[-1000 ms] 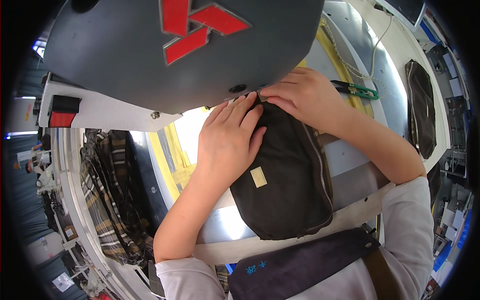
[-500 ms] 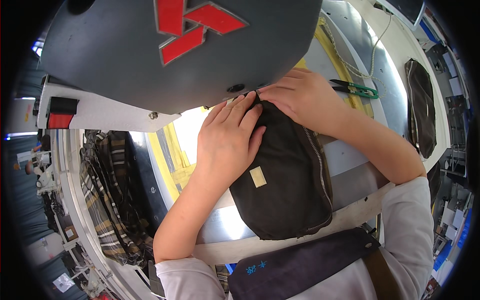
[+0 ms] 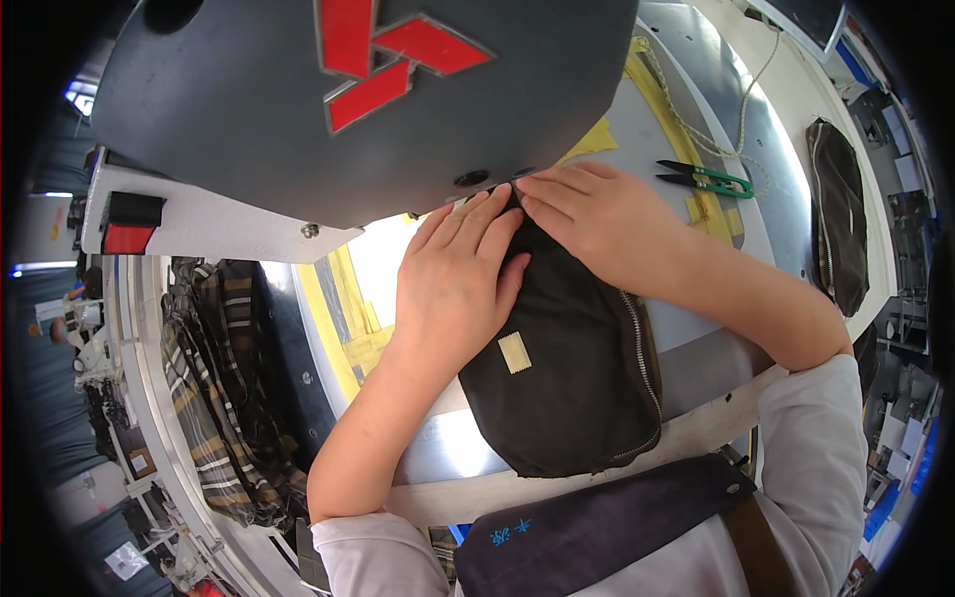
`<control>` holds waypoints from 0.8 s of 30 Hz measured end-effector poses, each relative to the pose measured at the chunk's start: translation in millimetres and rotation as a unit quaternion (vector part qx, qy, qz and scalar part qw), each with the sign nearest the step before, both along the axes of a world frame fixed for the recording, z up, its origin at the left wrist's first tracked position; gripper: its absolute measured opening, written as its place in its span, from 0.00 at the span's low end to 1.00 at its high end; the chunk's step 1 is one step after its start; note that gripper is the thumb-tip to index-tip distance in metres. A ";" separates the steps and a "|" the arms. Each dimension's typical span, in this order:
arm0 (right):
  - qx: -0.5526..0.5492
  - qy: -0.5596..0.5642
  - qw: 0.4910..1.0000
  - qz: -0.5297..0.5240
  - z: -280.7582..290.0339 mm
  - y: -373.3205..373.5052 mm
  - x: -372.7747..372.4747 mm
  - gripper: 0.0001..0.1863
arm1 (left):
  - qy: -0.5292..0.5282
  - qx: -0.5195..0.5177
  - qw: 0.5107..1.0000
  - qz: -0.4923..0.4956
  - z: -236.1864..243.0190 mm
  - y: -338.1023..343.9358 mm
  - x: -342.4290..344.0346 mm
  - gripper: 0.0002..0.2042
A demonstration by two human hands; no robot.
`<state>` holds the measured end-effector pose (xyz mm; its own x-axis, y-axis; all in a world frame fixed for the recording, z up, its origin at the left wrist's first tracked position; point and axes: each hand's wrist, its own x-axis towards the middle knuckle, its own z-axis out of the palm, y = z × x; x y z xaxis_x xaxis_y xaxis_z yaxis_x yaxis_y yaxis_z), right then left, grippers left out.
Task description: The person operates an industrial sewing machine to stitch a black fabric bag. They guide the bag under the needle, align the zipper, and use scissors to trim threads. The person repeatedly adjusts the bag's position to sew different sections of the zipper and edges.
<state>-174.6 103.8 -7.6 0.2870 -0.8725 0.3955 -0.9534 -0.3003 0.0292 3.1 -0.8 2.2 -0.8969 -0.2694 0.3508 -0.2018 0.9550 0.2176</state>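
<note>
A dark brown fabric pouch [image 3: 567, 398] lies under the front of a grey sewing machine head [image 3: 249, 99]. A metal zip curves along its right side, and a small cream tape patch [image 3: 514, 352] sits on its face. My left hand [image 3: 453, 269] rests flat on the pouch's left upper part, fingers stretched forward and thumb spread. At the pouch's far end, my right hand [image 3: 607, 219] has its fingertips close together on the cloth at the right. Both sets of fingertips are close under the machine head, which hides the stitching point.
Green-handled thread snips [image 3: 711, 179] lie to the right beside a pale cord [image 3: 738, 119]. Another dark zipped pouch [image 3: 838, 219] is at the far right edge. Plaid cloth [image 3: 214, 398] hangs at the left. Yellow tape strips [image 3: 343, 318] mark the work surface.
My right hand has shifted slightly down, and its fingers lie lower over the cloth, covering more of the zip's upper end. My left hand and the pouch have hardly moved.
</note>
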 end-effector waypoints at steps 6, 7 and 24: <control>-0.001 0.031 1.000 -0.002 0.6 1.8 3.1 0.19 | 0.003 0.011 1.000 -0.001 -1.2 -1.4 1.3 0.19; 0.000 0.034 0.999 -0.004 0.7 1.8 3.4 0.19 | 0.004 0.014 1.000 -0.002 -1.2 -1.8 1.3 0.19; -0.008 0.053 0.998 0.012 2.0 0.8 1.6 0.18 | 0.003 0.050 0.999 0.005 0.6 -6.6 2.7 0.21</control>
<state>-173.0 104.5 -5.6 0.3488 -0.8588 0.3752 -0.9372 -0.3216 0.1351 5.8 -7.4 2.8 -0.8921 -0.3119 0.3268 -0.2095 0.9266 0.3124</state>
